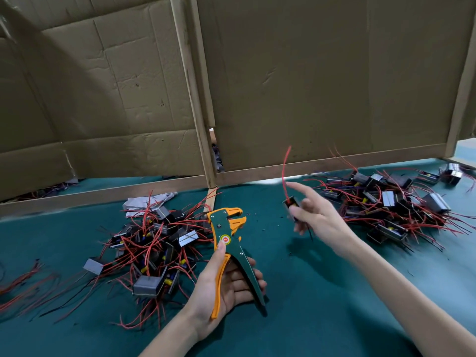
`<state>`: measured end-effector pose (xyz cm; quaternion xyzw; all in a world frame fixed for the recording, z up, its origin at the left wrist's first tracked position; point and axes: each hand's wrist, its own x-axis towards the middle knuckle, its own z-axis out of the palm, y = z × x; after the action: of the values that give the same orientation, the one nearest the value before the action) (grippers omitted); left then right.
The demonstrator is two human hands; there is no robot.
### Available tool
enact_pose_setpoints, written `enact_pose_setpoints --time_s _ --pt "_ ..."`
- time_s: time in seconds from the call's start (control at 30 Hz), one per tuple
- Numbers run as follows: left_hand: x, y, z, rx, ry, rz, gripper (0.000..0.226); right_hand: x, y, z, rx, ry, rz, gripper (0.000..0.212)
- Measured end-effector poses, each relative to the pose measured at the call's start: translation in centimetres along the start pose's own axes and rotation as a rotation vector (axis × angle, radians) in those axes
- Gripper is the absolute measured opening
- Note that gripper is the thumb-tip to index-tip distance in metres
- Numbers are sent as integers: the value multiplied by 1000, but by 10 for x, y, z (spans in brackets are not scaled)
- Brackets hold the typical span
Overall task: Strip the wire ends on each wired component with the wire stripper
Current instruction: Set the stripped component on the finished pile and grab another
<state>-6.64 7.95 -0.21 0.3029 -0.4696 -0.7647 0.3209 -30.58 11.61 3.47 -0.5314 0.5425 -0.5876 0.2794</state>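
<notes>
My left hand grips the orange and green wire stripper by its handles, jaws pointing up and apart with nothing between them. My right hand is raised over the green mat and blurred; it holds a small black wired component whose red wire curls upward, while the index finger points away. A pile of grey and black components with red wires lies left of the stripper. A second pile lies at the right, beyond my right hand.
A cardboard partition on a wooden frame closes the back of the green table mat. A crumpled grey cloth lies behind the left pile. Loose red wires trail at the left edge. Small insulation scraps dot the mat near the stripper.
</notes>
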Motion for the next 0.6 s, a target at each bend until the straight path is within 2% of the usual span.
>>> enact_pose_setpoints --time_s 0.1,0.2,0.3,0.4,0.53,0.6 --pt "0 0 0 -1 -2 1 76 -2 0 8 123 -143 120 24" --pt "1 0 0 2 -4 -1 76 -4 3 14 183 -150 181 9" --pt "1 -1 0 8 -2 1 77 -2 8 14 109 -108 173 8" --pt "1 -1 0 3 -4 0 75 -2 16 14 -76 -89 197 8" --pt "0 1 1 -1 -12 8 75 -2 22 16 -566 -149 102 13" --pt "-1 1 1 -4 -15 8 76 0 19 7 -616 -126 47 20"
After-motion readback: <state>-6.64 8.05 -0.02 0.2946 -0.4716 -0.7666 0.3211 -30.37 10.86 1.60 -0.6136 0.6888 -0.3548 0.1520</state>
